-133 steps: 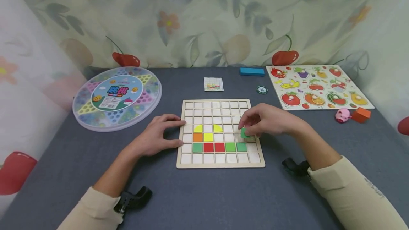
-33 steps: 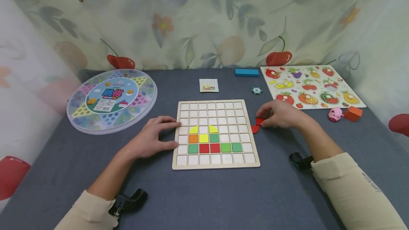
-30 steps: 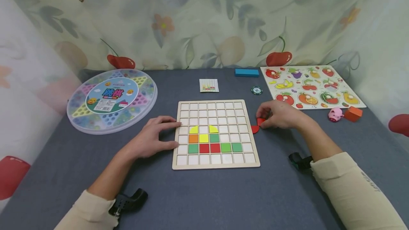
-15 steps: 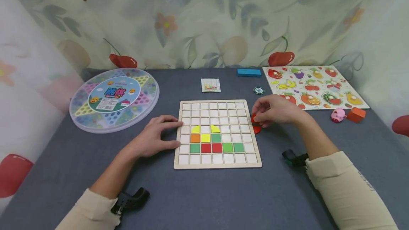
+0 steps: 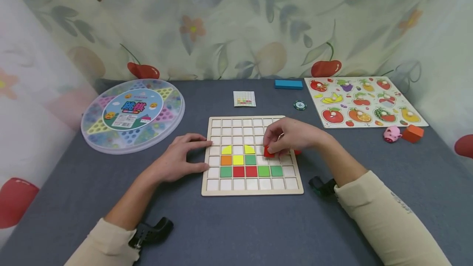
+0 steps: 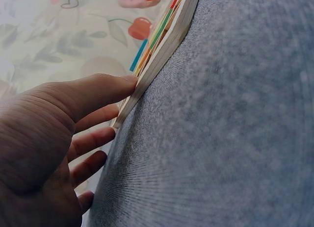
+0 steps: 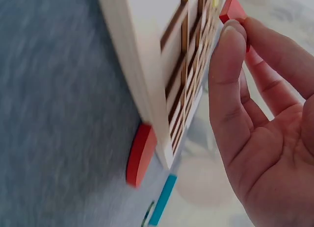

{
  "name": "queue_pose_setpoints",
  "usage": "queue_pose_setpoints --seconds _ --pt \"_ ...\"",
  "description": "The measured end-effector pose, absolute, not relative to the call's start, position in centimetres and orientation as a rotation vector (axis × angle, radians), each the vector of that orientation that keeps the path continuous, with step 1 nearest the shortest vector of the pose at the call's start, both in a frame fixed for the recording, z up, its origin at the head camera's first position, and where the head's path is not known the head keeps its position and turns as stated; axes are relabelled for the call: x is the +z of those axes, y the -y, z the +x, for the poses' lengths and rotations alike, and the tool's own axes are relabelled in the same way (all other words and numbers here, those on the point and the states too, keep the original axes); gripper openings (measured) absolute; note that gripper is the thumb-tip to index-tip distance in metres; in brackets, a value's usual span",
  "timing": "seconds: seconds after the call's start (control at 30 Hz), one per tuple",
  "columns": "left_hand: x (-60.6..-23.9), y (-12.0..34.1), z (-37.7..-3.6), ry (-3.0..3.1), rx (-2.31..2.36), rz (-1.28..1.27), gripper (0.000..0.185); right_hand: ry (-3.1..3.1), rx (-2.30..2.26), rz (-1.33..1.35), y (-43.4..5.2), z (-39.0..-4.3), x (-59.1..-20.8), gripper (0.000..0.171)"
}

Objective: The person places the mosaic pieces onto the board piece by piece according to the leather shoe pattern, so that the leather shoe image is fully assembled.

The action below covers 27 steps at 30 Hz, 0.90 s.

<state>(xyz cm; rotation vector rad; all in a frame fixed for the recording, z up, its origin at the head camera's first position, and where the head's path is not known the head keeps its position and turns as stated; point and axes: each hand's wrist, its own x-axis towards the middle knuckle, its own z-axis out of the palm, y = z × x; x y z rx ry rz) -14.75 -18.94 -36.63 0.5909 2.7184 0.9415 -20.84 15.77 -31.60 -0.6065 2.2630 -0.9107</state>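
A wooden grid board (image 5: 252,192) lies mid-table, with green, red, orange and yellow tiles set in some of its cells. My left hand (image 5: 181,155) rests at the board's left edge, thumb and fingertips touching the frame, fingers nearly straight. My right hand (image 5: 292,136) is over the board's right half and pinches a red square tile (image 5: 268,152) between thumb and fingers. In the right wrist view that red tile (image 7: 232,9) is held up off the grid. A second red tile (image 7: 141,156), with a curved side, lies on the table against the board's right edge, mostly hidden in the head view.
Behind the board lies a small pattern card (image 5: 244,99). A round game box (image 5: 133,116) is at left. On the right are a blue block (image 5: 288,84), a poker chip (image 5: 300,105), a fruit puzzle board (image 5: 363,102), a pink pig toy (image 5: 392,134) and an orange cube (image 5: 413,133).
A green tile my right hand held earlier now sits in the grid. That hand then picked a red tile off the table and moved it left over the board. The left hand stays at the edge.
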Motion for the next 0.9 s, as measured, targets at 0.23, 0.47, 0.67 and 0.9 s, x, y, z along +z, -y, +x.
queue_pose_setpoints --seconds 0.23,0.47,0.67,0.9 --pt "-36.6 19.0 -14.7 -2.716 0.949 0.594 0.063 -2.183 -0.877 -0.621 -14.0 -20.6 -32.1 0.008" --pt "-36.6 19.0 -14.8 -2.719 0.942 0.597 0.063 -2.250 -0.788 -0.633 -13.2 -20.4 -31.9 0.006" --pt "-36.6 18.9 -14.8 -2.722 0.935 0.612 0.063 -2.293 -0.742 -0.623 -12.8 -19.9 -31.5 0.005" --pt "-36.7 19.0 -14.8 -2.722 0.937 0.607 0.063 -2.371 -0.684 -0.631 -12.4 -19.5 -31.4 0.005"
